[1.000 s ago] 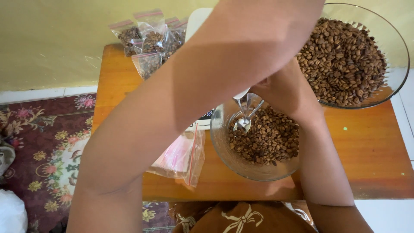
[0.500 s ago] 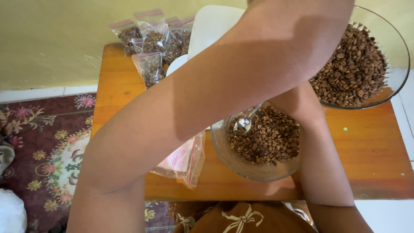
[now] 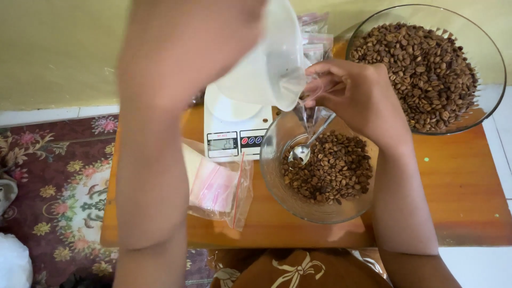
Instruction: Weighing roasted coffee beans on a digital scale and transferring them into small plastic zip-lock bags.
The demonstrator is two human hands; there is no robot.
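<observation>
My left hand (image 3: 224, 21) is raised close to the camera and holds a white translucent cup (image 3: 266, 64), tilted with its mouth toward my right hand; the fingers are mostly hidden. My right hand (image 3: 357, 96) pinches a small clear plastic bag (image 3: 309, 112) under the cup's mouth and also grips a metal spoon (image 3: 310, 144). The spoon's bowl rests on coffee beans (image 3: 330, 168) in a small glass bowl (image 3: 274, 170). A white digital kitchen scale (image 3: 234, 133) stands just left of that bowl with nothing on its platform.
A large glass bowl (image 3: 496, 69) full of coffee beans sits at the back right of the wooden table (image 3: 458, 186). Empty zip bags (image 3: 218, 186) lie left of the small bowl. Filled bags (image 3: 314, 26) are at the back. A patterned rug (image 3: 53, 176) covers the floor at left.
My left arm has lifted the white cup up and over toward my right hand, uncovering the scale. My right hand has risen from the bowl with the spoon and now holds the bag open.
</observation>
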